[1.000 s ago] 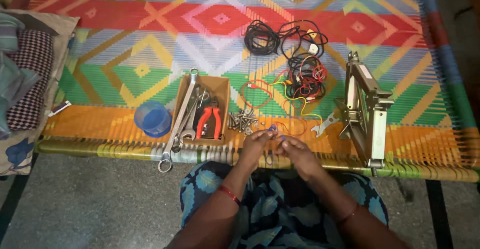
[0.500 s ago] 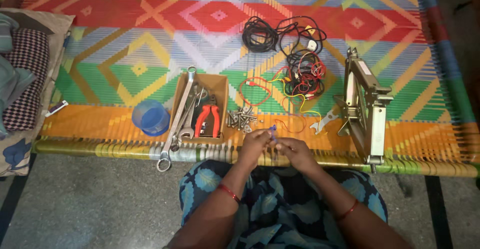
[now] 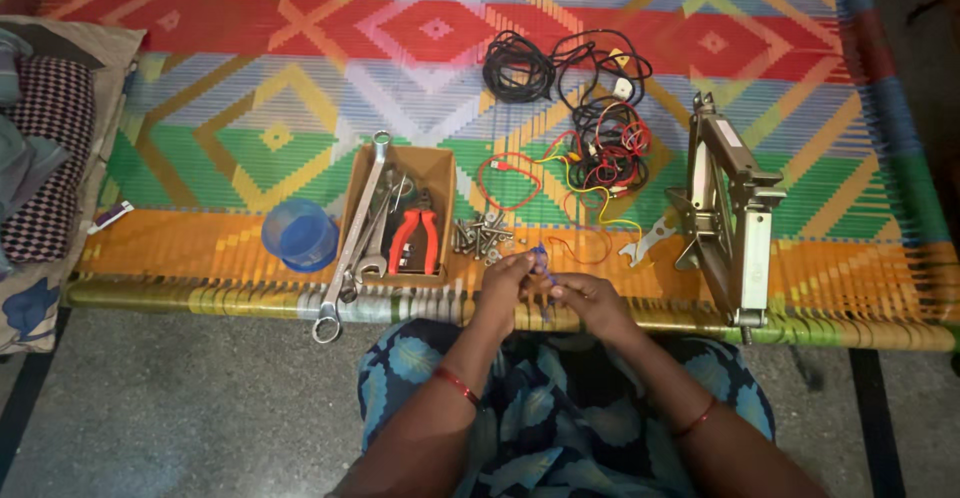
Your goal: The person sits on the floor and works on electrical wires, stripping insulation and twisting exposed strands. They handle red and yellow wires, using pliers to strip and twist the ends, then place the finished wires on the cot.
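Small purple part, pinched between both hands over the cot's near edge.
Left hand (image 3: 503,280) and right hand (image 3: 585,298) meet, fingers (image 3: 527,261) pressed together on the part (image 3: 540,258); its kind is too small to tell. Just beyond the fingers: bolts (image 3: 480,235), red and yellow wires (image 3: 560,193). Left of them: box (image 3: 432,170) with pliers (image 3: 414,239) and spanners (image 3: 355,233), blue cup (image 3: 300,234). Right: jack (image 3: 735,220). All on the woven cot (image 3: 200,108).

Red-handled pliers (image 3: 413,241), blue bowl (image 3: 299,234), multicoloured diamond-patterned woven cot (image 3: 250,108), checked cloth (image 3: 45,148).
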